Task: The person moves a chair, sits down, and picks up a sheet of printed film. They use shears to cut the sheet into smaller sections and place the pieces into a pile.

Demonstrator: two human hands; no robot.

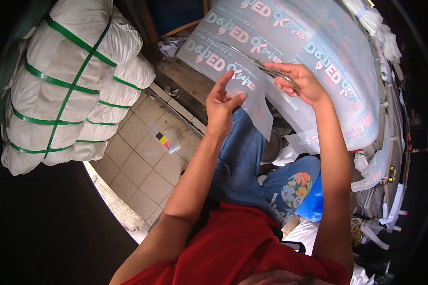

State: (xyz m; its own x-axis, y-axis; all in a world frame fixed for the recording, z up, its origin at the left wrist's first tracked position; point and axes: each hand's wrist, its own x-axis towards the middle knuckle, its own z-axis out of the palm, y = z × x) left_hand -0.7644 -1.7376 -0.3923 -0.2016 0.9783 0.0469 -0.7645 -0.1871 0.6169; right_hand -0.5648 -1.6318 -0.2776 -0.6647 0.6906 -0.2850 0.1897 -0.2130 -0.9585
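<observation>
A large translucent printed sheet point(290, 42) with white and red lettering spreads over the surface in front of me. My left hand point(222, 104) pinches the near part of this sheet between thumb and fingers, beside the red and white print. From there a loose flap point(257, 107) hangs down over my knee. Metal scissors point(280, 76) are in my right hand point(302, 81), whose fingers are wrapped round the handles. Their blades point to the upper left and lie at the sheet, just right of my left hand.
White bundles point(62, 76) tied with green straps stand at the left. On the tiled floor point(140, 164) lies a small clear piece with black, yellow and red marks point(162, 140). A blue bag point(312, 202) sits by my knee. Clutter lines the right side.
</observation>
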